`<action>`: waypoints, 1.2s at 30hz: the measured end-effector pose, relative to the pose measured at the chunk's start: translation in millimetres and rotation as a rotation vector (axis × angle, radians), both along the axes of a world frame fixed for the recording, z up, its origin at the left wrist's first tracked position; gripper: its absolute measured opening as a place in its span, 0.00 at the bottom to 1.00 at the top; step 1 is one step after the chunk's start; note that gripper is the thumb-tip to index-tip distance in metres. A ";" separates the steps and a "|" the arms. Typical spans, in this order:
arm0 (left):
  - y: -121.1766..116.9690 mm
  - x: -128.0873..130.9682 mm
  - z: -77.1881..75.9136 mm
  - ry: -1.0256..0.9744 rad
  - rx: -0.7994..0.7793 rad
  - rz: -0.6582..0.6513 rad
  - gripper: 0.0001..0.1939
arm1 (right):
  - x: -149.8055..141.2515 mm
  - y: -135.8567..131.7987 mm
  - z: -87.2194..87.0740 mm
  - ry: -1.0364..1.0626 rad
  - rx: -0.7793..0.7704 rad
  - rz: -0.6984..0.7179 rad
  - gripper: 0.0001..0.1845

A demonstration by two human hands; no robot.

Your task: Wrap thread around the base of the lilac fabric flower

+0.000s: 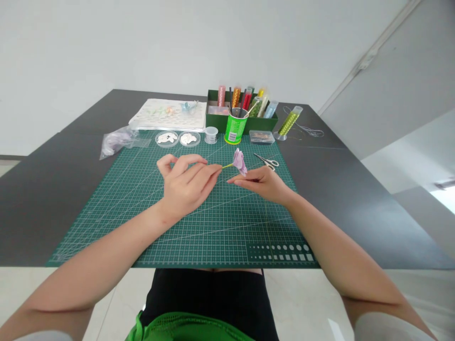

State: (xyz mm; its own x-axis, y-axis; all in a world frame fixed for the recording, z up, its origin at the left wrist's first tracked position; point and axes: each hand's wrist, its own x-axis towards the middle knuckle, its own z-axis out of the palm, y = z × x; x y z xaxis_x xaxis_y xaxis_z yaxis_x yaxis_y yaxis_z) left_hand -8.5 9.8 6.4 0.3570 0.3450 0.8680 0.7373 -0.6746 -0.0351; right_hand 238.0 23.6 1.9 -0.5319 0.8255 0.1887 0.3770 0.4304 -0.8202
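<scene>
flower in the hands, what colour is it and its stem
The flower is pale purple on a yellow stem, held by the left hand; the head view shows it.

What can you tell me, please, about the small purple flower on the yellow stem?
The small purple paper-like flower has layered, ruffled petals on a thin yellow stem. It is held above the green gridded cutting mat, stem roughly level, bloom pointing right. The left hand pinches the stem; the right hand has its fingertips at the bloom's underside.

Craft workspace in a plain white-walled room, dark surface point(53, 189) carrying a green gridded cutting mat point(213, 222), beyond the mat a green box of bead tubes point(245, 111), a green cup of tools point(235, 125), scissors point(267, 161) on the mat's far edge
</scene>
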 end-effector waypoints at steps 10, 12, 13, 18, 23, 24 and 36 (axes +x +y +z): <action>12.4 0.4 -8.1 0.035 -0.116 0.049 0.09 | -3.7 -7.3 10.0 0.075 -0.063 0.067 0.17; 12.3 1.0 -8.1 0.054 -0.135 0.044 0.08 | -2.7 -9.2 13.7 0.119 -0.088 0.068 0.16; 12.2 1.2 -8.1 0.066 -0.147 0.041 0.08 | -2.2 -10.3 15.8 0.141 -0.101 0.069 0.15; 12.0 1.6 -9.1 0.150 -0.182 0.004 0.07 | -1.1 -15.2 24.4 0.275 -0.138 0.061 0.15; 11.1 3.3 -10.8 0.291 -0.185 -0.115 0.06 | -0.3 -14.9 22.1 0.438 -0.177 -0.008 0.17; 10.4 3.9 -10.9 0.311 -0.182 -0.141 0.06 | -0.1 -13.9 20.8 0.466 -0.178 -0.028 0.17; -7.5 9.7 -4.2 0.359 -0.087 -0.276 0.07 | 1.8 4.1 11.5 0.382 -0.018 -0.326 0.14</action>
